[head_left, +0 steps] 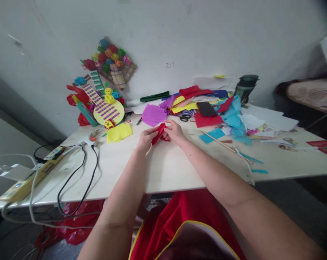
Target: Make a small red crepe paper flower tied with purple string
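Observation:
Over the middle of the white table, my left hand (148,138) and my right hand (174,131) hold a folded piece of red crepe paper (158,133) between them. The left fingers pinch its left edge, and the right thumb and fingers grip its upper right side. Part of the red paper shows under the right fingers; the rest is hidden by them. Just behind my hands lies a purple paper sheet (154,115). A yellow paper piece (119,132) rests to their left, and black-handled scissors (185,118) lie behind my right hand.
A phone (206,109) lies on heaped coloured paper at the back, near a dark bottle (246,88). Wooden sticks (223,141) and blue scraps are at right. A power strip (33,178) with cables stands at left, and a flower-decorated paper guitar (109,111) leans on the wall.

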`<state>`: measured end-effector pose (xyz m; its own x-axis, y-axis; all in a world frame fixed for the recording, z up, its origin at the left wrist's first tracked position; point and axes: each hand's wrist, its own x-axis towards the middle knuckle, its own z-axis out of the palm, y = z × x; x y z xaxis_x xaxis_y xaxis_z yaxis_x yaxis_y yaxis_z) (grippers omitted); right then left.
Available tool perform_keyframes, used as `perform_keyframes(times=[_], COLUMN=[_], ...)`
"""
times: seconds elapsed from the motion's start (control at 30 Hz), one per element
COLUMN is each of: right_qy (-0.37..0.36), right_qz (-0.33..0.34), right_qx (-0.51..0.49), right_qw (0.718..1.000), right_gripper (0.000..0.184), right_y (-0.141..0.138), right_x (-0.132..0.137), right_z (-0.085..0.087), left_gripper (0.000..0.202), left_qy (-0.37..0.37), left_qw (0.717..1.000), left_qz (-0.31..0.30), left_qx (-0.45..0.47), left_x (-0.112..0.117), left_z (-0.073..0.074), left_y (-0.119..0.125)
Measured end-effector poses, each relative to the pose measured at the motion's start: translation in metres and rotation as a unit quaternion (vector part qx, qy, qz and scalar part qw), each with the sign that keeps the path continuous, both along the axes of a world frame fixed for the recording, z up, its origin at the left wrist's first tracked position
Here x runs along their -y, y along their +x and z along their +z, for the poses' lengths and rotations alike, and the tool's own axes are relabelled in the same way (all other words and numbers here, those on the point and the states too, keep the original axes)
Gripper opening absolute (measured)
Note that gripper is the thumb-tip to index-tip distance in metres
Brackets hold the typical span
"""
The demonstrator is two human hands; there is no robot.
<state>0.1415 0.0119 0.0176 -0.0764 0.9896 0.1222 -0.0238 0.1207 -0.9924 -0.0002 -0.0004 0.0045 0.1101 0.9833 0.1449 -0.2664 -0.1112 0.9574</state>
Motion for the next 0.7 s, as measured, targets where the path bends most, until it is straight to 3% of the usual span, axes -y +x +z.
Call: perform_keyframes(times=[0.47, 0.7], right_qy=[0.026, 0.017], right_qz=[0.001, 0.001], right_qx=[0.016, 0.025], right_qw=[1.0, 1.0], right_gripper=[0.041, 0.038], right_y=[-0.001, -0.002], right_x=[-0.007, -0.009], right_z=[-0.009, -0.012], left_gripper=[0.045, 0.046], left_qy=[-0.009, -0.016], left_qw=[1.0, 1.0], left_qz=[-0.011, 0.014], left_qx=[0.007, -0.011], left_x=[0.003, 0.001], left_z=[0.005, 0.001], left_y=[0.004, 0.004])
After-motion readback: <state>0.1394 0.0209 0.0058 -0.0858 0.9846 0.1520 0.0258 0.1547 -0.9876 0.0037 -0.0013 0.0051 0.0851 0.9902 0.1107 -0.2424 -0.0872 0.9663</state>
